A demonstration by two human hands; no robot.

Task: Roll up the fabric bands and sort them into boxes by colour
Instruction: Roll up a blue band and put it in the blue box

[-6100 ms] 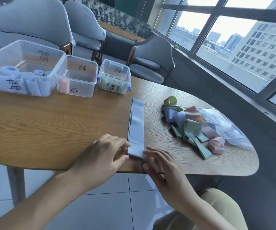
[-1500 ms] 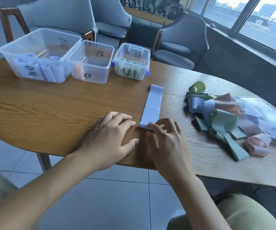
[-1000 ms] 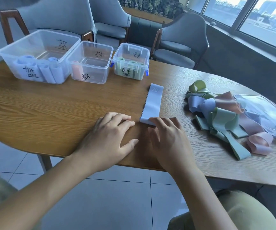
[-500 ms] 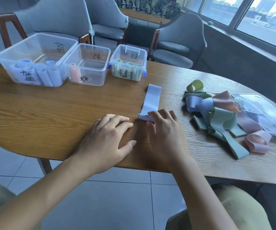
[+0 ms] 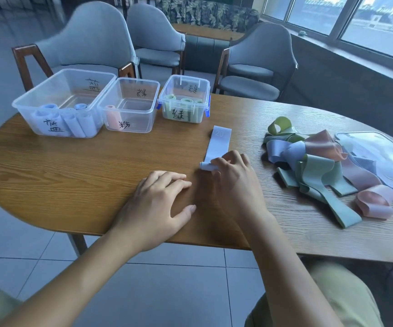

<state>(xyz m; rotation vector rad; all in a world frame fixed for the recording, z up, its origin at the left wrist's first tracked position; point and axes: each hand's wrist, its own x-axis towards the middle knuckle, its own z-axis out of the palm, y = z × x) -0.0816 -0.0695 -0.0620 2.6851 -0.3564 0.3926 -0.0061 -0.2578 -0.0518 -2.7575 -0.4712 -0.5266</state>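
Rolling the pale blue band (image 5: 217,147) on the wooden table (image 5: 72,175), the right hand (image 5: 234,182) presses its curled fingers on the small roll. The left hand (image 5: 157,206) lies flat with fingers spread, holding nothing. The band looks soft, thin and light, maybe stretchy, so press down on the roll's top.

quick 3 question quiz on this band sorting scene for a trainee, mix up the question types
1. True or false: the left hand grips the blue band.
2. Which box holds a single roll? A) the left box B) the middle box C) the right box
3. Fill in: the right hand is rolling the band's ____ end.

Key: 1 false, it rests flat on the table. 2 B. 3 near.
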